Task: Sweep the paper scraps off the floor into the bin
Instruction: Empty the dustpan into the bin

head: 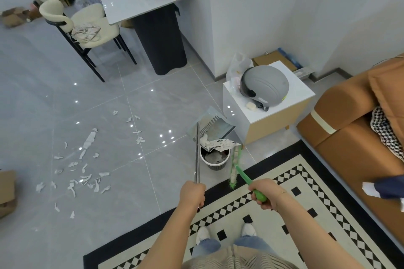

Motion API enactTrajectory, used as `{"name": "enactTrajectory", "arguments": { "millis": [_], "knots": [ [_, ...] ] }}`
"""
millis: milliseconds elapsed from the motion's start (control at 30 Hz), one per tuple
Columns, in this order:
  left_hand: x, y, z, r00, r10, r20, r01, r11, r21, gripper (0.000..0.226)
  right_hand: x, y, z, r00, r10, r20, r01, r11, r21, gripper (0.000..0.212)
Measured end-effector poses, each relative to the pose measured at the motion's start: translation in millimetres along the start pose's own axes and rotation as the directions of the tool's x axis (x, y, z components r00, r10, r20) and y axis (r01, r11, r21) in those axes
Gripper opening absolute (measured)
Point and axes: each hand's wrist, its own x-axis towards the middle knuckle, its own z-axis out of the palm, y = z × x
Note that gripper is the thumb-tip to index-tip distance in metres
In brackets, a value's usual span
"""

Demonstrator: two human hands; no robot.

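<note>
Tipping the dustpan over the bin: left hand is wrapped round the pan's metal pole, right hand is wrapped round the green broom handle. Hands are apart, each clamped on its own tool.

Pan sits raised above the bin, mouth angled down toward it; a wad of paper hangs at its lip, partly over the bin opening. Bin stands on the grey tile just beside the rug edge and near the white side table. It already holds some paper.

Pole's long axis runs from the left hand away from the person, near straight. Broom axis runs from the right hand diagonally up-left, bristles just beside the bin on its right.

Handling, judged: scraps are light, limp, easily blown or scattered, so short slow strokes suit them. The pole looks stiff; a grip near the top gives reach but little control of tilt.

Many scraps lie on the tile well left of the bin, in a loose patch, with a few more farther off. Task looks partly done.
</note>
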Motion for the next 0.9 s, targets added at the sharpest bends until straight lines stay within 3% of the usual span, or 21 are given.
{"name": "enactTrajectory", "arguments": {
  "millis": [167, 333, 533, 900],
  "knots": [
    [-2, 0, -4, 0.997, 0.058, -0.047, -0.056, 0.997, 0.045, 0.004, 6, -2, 5, 0.998, -0.014, -0.053, 0.005, 0.984, -0.178, 0.027],
    [0, 0, -13, 0.986, 0.142, -0.084, -0.134, 0.987, 0.094, 0.014, 11, 7, 2, 0.994, -0.063, -0.093, 0.028, 0.942, -0.335, 0.036],
    [-3, 12, -27, 0.978, 0.176, -0.107, -0.151, 0.967, 0.205, 0.007, 5, 15, -4, 0.985, -0.126, -0.115, 0.075, 0.927, -0.367, 0.050],
    [-11, 11, -24, 0.995, 0.098, -0.033, -0.095, 0.992, 0.081, 0.006, -4, 15, -8, 0.982, -0.159, -0.100, 0.102, 0.899, -0.425, 0.054]
  ]
}}
